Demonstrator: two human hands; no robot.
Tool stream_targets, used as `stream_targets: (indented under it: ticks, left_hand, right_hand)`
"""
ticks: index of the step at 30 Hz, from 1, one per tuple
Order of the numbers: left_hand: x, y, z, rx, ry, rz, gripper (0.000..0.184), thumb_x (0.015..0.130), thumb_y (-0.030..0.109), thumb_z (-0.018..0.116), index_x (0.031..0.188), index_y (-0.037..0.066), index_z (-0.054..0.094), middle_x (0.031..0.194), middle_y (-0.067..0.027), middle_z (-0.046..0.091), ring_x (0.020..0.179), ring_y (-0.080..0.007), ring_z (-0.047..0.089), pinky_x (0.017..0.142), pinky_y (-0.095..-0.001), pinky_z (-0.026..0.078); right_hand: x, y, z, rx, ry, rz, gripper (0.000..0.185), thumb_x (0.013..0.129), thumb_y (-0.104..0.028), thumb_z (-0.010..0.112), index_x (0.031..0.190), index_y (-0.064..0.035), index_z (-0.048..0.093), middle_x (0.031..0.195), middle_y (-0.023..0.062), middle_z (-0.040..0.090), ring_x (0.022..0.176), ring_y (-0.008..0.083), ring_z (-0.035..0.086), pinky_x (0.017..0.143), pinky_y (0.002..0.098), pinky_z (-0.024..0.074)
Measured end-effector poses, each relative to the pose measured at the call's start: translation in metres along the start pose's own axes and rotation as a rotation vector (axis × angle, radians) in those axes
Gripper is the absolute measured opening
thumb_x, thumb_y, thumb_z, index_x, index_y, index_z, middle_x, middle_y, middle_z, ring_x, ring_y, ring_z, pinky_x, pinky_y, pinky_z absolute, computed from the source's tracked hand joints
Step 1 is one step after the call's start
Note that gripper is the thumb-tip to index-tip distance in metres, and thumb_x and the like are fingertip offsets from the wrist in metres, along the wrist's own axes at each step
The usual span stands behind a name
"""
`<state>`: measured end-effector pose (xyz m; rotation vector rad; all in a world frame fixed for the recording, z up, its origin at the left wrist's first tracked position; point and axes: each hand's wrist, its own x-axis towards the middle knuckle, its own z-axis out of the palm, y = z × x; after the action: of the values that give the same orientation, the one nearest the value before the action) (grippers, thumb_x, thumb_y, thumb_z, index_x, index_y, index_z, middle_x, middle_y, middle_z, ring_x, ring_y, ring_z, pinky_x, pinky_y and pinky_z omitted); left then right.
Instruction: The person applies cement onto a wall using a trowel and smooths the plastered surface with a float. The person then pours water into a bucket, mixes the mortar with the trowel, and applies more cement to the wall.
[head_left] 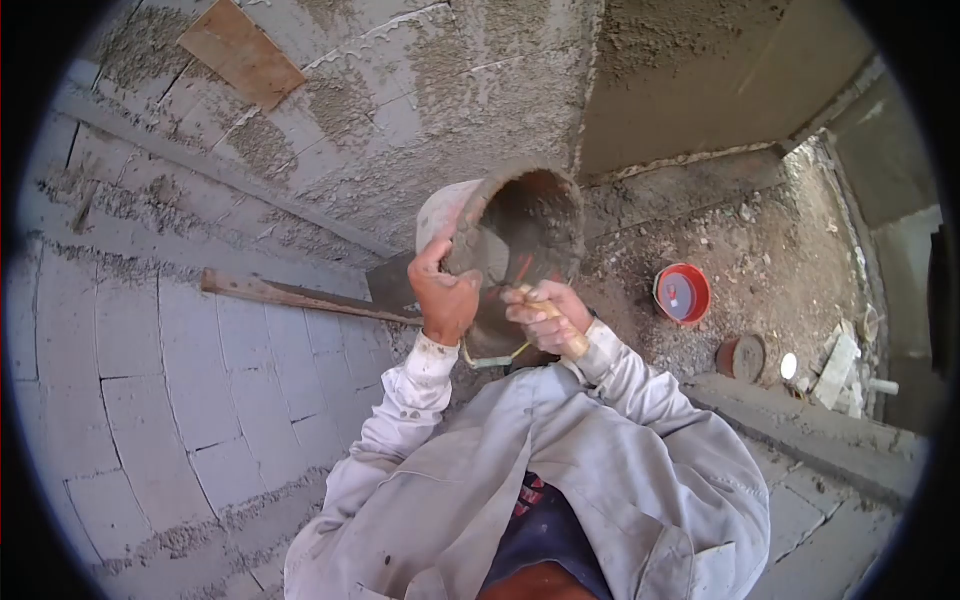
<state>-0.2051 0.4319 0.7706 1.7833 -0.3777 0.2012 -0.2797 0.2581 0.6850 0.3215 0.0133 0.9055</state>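
A mortar-caked bucket [440, 210] is tipped on its side in front of my chest, its mouth turned towards me. My left hand [447, 295] is closed over the bucket's left rim, thumb up. My right hand [548, 316] wraps round the wooden handle [575, 345] of a tool that reaches into the bucket's mouth. A pale flat blade [493, 257] shows inside, so it looks like a trowel; its shank is hard to make out. Grey mortar coats the inner wall. The bucket's bail [495, 361] hangs below, near my jacket.
A block wall [120, 320] rises at left, with a wooden board [300, 297] across it. Rough mortar covers parts of the wall ahead, where a brown panel [242, 55] shows. On the rubble floor at right stand a red bucket [703, 295], a dirty bucket [742, 358] and broken slabs [838, 368].
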Motion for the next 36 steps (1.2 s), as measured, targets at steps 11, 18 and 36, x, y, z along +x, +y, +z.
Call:
stream_targets:
  ticks: [11, 18, 36]
  left_hand:
    - [0.065, -0.042, 0.044, -0.324, 0.372, -0.353, 0.027, 0.062, -0.015, 0.053, 0.08, 0.006, 0.053, 0.071, 0.0004, 0.055, 0.057, -0.0087, 0.049, 0.044, -0.0257, 0.034]
    - [0.06, -0.077, 0.049, -0.124, 0.5, -0.369, 0.027, 0.062, -0.018, 0.047, 0.076, 0.005, 0.05, 0.071, -0.0007, 0.054, 0.057, -0.0098, 0.049, 0.042, -0.0262, 0.032]
    - [0.037, -0.095, 0.023, -0.04, 0.432, -0.379, 0.026, 0.063, -0.014, 0.049, 0.082, 0.001, 0.059, 0.073, 0.0002, 0.053, 0.059, -0.0091, 0.047, 0.042, -0.0268, 0.031]
  right_hand:
    - [-0.169, -0.082, 0.258, -0.839, -0.242, -0.893, 0.016, 0.091, -0.008, 0.049, 0.103, -0.0064, 0.04, 0.075, 0.0064, 0.043, 0.038, 0.0102, 0.041, 0.03, 0.0252, 0.0416]
    - [-0.273, -0.124, 0.43, -1.501, 0.141, -2.462, 0.012, 0.093, -0.006, 0.053, 0.1, -0.004, 0.044, 0.075, 0.0101, 0.053, 0.05, 0.0136, 0.054, 0.04, 0.0256, 0.0499]
    - [-0.106, -0.235, 0.09, -2.433, 0.667, 0.023, 0.024, 0.08, -0.02, 0.062, 0.09, 0.0019, 0.065, 0.078, 0.0221, 0.069, 0.068, 0.0362, 0.069, 0.061, 0.0461, 0.0548]
